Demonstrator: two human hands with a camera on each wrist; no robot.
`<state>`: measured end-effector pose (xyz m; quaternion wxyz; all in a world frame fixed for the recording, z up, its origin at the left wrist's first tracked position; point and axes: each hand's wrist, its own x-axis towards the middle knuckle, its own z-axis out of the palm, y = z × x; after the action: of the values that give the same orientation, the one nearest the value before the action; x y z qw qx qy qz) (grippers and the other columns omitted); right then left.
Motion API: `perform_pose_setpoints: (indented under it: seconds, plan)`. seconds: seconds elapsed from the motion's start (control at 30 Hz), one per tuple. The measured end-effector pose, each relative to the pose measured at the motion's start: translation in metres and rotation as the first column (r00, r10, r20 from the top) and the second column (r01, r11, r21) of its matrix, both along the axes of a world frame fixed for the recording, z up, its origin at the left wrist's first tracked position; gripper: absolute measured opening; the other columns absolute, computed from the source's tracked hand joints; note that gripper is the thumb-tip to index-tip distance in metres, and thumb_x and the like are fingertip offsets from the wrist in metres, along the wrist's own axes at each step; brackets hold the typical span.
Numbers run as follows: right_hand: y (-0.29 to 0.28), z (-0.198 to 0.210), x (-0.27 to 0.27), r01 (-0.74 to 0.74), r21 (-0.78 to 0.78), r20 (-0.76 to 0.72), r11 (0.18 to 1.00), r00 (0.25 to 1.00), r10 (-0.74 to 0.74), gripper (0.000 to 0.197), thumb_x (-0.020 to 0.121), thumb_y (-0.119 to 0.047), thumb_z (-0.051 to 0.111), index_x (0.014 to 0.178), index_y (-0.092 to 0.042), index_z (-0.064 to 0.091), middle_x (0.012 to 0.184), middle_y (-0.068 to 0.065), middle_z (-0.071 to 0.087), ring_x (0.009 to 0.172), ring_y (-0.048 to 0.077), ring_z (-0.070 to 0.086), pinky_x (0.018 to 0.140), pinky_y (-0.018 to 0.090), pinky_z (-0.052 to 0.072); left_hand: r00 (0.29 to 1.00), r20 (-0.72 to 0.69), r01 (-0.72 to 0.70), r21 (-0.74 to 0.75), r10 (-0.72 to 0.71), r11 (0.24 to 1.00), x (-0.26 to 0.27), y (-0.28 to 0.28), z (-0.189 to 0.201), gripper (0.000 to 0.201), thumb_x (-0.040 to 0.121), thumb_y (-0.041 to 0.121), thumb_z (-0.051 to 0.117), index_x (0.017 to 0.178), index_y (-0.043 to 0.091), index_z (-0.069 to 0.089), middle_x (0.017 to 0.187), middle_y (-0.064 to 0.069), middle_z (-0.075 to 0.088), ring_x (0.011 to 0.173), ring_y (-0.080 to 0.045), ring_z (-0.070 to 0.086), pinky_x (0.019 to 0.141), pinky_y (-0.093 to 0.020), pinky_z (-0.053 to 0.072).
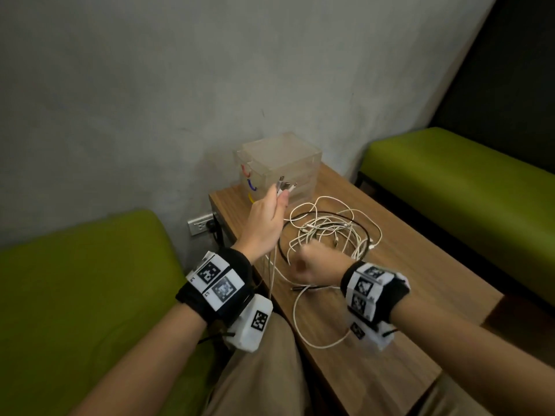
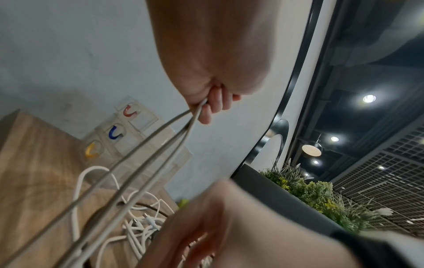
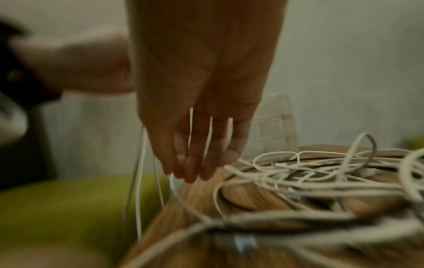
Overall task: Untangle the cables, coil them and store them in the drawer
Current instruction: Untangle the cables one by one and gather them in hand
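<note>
My left hand (image 1: 280,195) is raised in front of the drawer unit and grips the plug ends of several white cables (image 1: 284,185). Their strands (image 2: 149,163) run taut from its curled fingers (image 2: 211,107) down past the table edge. A tangle of white cables and one black cable (image 1: 330,232) lies on the wooden table (image 1: 405,280). My right hand (image 1: 304,259) hovers blurred at the tangle's near left side. In the right wrist view its fingers (image 3: 195,163) point straight down with white strands (image 3: 208,134) running between them. The clear drawer unit (image 1: 279,163) has red, blue and yellow handles.
The drawer unit stands at the table's far left corner against a grey wall. Green benches flank the table on the left (image 1: 90,265) and right (image 1: 450,181). A wall outlet (image 1: 199,225) with a plug in it sits below the table's left edge. One white loop (image 1: 318,334) lies near the front edge.
</note>
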<state>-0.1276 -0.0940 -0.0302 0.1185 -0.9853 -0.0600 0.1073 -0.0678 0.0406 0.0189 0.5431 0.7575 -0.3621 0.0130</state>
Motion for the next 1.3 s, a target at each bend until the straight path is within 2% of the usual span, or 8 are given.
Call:
perform_pose_setpoints:
  seconds: [0.1,0.23,0.43,0.73,0.9,1.1,1.2,1.3]
  plan:
    - [0.000,-0.023,-0.006,-0.016,-0.172,-0.104,0.985,0.995,-0.002,0.028,0.079,-0.027,0.063,0.090,-0.002,0.065,0.089,0.018,0.066,0.084,0.035,0.063,0.073,0.041,0.053,0.998,-0.056,0.014,-0.014,-0.014,1.000,-0.004,-0.002,0.001,0.024,0.099,0.026,0.028,0.081,0.026,0.042,0.065,0.004,0.042,0.062,-0.018,0.043,0.061,-0.038,0.037]
    - [0.000,-0.020,-0.011,-0.036,-0.174,-0.158,0.984,0.987,0.008,0.030,0.077,-0.025,0.065,0.096,-0.002,0.063,0.093,0.019,0.065,0.088,0.034,0.062,0.073,0.038,0.053,0.996,-0.084,0.016,-0.017,-0.017,1.000,-0.006,-0.001,0.002,0.025,0.100,0.025,0.028,0.078,0.029,0.040,0.065,0.004,0.041,0.063,-0.018,0.042,0.062,-0.036,0.035]
    - [0.001,-0.015,-0.014,-0.080,-0.179,-0.240,0.981,0.970,0.035,0.041,0.072,-0.010,0.066,0.110,-0.011,0.052,0.100,0.016,0.062,0.091,0.031,0.059,0.066,0.031,0.044,0.990,-0.133,0.050,-0.018,-0.051,0.999,-0.006,0.000,0.002,0.026,0.100,0.026,0.028,0.102,0.006,0.045,0.065,0.005,0.038,0.060,-0.014,0.037,0.061,-0.035,0.032]
    - [-0.001,-0.011,-0.019,-0.117,-0.242,-0.153,0.963,0.985,0.082,0.046,0.074,-0.010,0.065,0.116,-0.004,0.047,0.101,0.017,0.061,0.089,0.032,0.059,0.063,0.032,0.040,0.991,-0.130,0.036,-0.035,-0.041,0.999,-0.007,0.004,0.000,0.024,0.100,0.025,0.029,0.099,0.008,0.045,0.066,0.007,0.041,0.060,-0.011,0.040,0.062,-0.033,0.034]
    - [-0.010,-0.003,-0.020,-0.061,-0.202,-0.058,0.978,0.997,0.050,0.030,0.079,-0.015,0.062,0.107,-0.007,0.057,0.095,0.011,0.065,0.081,0.024,0.061,0.068,0.032,0.052,0.992,-0.118,0.037,-0.026,-0.040,0.999,-0.006,0.005,-0.005,0.020,0.100,0.025,0.028,0.086,0.022,0.042,0.066,0.006,0.041,0.059,-0.013,0.040,0.061,-0.035,0.034]
    - [-0.026,0.041,-0.011,0.012,0.216,0.358,0.976,0.929,-0.091,0.025,0.084,-0.008,0.063,0.109,-0.006,0.063,0.097,0.003,0.071,0.079,0.000,0.060,0.071,-0.001,0.043,0.992,-0.129,0.007,-0.031,-0.011,0.999,-0.007,0.002,-0.005,0.019,0.100,0.026,0.028,0.090,0.018,0.043,0.068,0.002,0.045,0.065,-0.020,0.045,0.062,-0.037,0.036]
    - [-0.018,0.064,-0.008,-0.049,0.386,0.617,0.921,0.756,-0.218,0.029,0.079,-0.005,0.070,0.106,-0.001,0.061,0.094,0.007,0.072,0.081,0.003,0.064,0.075,-0.001,0.044,0.988,-0.151,-0.016,-0.017,0.013,1.000,-0.011,-0.005,-0.002,0.025,0.099,0.029,0.031,0.108,0.011,0.046,0.088,-0.003,0.057,0.081,-0.017,0.054,0.072,-0.029,0.039]
    - [-0.003,0.080,-0.005,-0.064,0.536,0.624,0.842,0.701,-0.344,0.031,0.077,-0.004,0.072,0.102,-0.008,0.054,0.083,0.002,0.069,0.072,0.002,0.065,0.070,0.008,0.052,0.985,-0.170,-0.021,-0.058,0.010,0.998,-0.013,-0.015,-0.001,0.033,0.097,0.033,0.037,0.117,0.007,0.045,0.110,-0.004,0.061,0.100,-0.014,0.057,0.082,-0.028,0.041]
